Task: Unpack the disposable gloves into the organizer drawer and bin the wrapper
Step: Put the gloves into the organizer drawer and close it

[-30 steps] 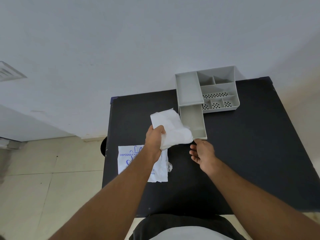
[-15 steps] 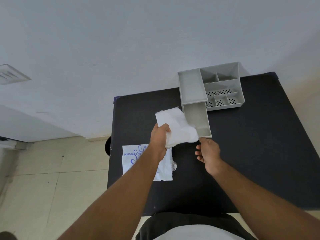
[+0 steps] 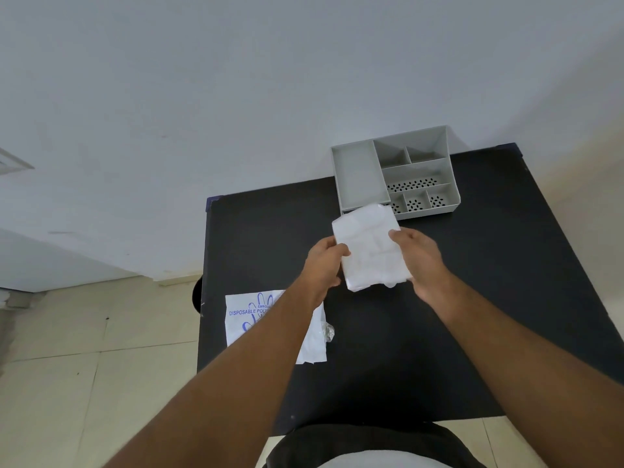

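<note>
A flat white stack of disposable gloves [image 3: 369,248] is held between both hands over the black table [image 3: 489,298]. My left hand [image 3: 324,261] grips its left edge and my right hand [image 3: 417,256] grips its right edge. The stack hides the pulled-out drawer of the grey organizer [image 3: 358,173], which stands at the table's back edge against the wall. The empty wrapper [image 3: 246,314], white with blue print, lies flat near the table's left edge, partly under my left forearm.
A dark round object [image 3: 197,295] shows on the floor just left of the table. Beige floor tiles lie to the left. The white wall runs right behind the organizer.
My right hand left the drawer front and took hold of the gloves' right edge. The stack moved right and now sits flat over the drawer.
</note>
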